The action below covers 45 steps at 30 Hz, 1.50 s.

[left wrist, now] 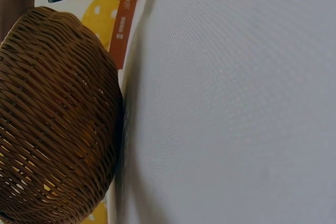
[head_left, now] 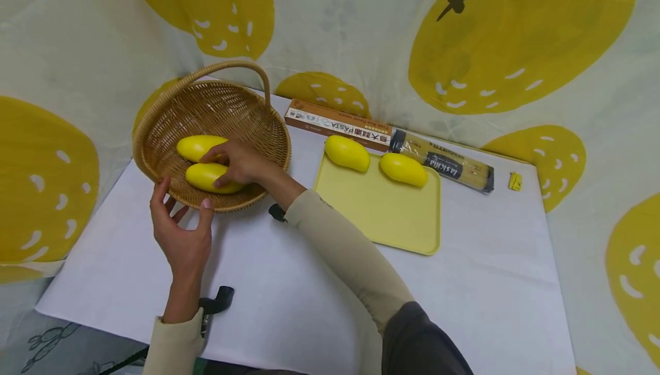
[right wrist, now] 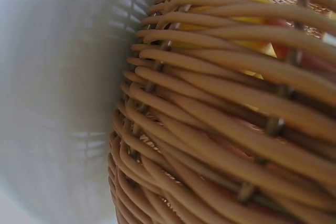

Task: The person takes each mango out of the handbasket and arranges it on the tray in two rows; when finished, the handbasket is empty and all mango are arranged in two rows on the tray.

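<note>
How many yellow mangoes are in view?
4: a rear mango and a front mango in the wicker basket, the latter gripped by the right hand; a left mango and a right mango at the far side of the tray. The hand could hide more.

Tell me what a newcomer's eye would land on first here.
Probably the wicker basket on the left of the white table, where the right hand grips the nearer yellow mango of two and the left hand holds the basket's near side. Next, the yellow tray right of it, with two more mangoes at its far edge. Behind, large yellow fruit prints mark the pale backdrop.
</note>
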Each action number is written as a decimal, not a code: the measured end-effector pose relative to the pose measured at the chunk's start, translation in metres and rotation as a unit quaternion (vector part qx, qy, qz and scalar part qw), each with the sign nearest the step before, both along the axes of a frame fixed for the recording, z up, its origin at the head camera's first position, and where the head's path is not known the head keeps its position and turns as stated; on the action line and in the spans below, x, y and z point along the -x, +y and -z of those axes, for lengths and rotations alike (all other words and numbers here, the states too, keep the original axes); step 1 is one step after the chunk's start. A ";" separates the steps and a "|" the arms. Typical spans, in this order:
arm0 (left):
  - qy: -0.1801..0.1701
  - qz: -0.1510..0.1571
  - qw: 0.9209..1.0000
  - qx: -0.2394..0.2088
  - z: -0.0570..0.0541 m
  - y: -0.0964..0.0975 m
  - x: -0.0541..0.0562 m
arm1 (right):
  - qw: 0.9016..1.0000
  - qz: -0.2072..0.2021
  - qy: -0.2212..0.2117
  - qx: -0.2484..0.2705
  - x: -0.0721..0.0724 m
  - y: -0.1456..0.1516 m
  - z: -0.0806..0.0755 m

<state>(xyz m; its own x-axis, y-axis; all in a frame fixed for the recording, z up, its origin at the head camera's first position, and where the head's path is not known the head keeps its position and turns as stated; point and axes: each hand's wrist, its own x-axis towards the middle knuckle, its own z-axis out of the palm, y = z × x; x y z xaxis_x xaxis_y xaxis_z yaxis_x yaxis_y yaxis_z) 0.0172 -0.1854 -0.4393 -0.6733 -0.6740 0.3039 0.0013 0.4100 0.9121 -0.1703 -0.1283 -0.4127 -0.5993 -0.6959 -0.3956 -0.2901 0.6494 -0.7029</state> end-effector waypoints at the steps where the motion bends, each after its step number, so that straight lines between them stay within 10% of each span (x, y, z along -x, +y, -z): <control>1: 0.000 0.000 1.000 0.000 0.000 0.000 0.000 | 1.000 -0.003 0.001 0.000 0.000 0.000 0.000; 16: -0.003 -0.007 1.000 0.000 0.004 0.000 0.001 | 0.998 -0.064 -0.010 0.019 -0.006 0.013 -0.011; 28: -0.018 -0.011 1.000 0.014 0.039 -0.019 0.005 | 0.992 -0.043 -0.022 0.115 -0.011 0.034 -0.023; 37: 0.000 -0.013 1.000 0.006 0.008 -0.001 0.002 | 0.981 0.002 0.001 0.195 -0.019 0.051 -0.028; 45: 0.011 -0.012 1.000 0.010 0.002 0.002 0.002 | 0.965 0.012 0.017 0.263 -0.030 0.068 -0.040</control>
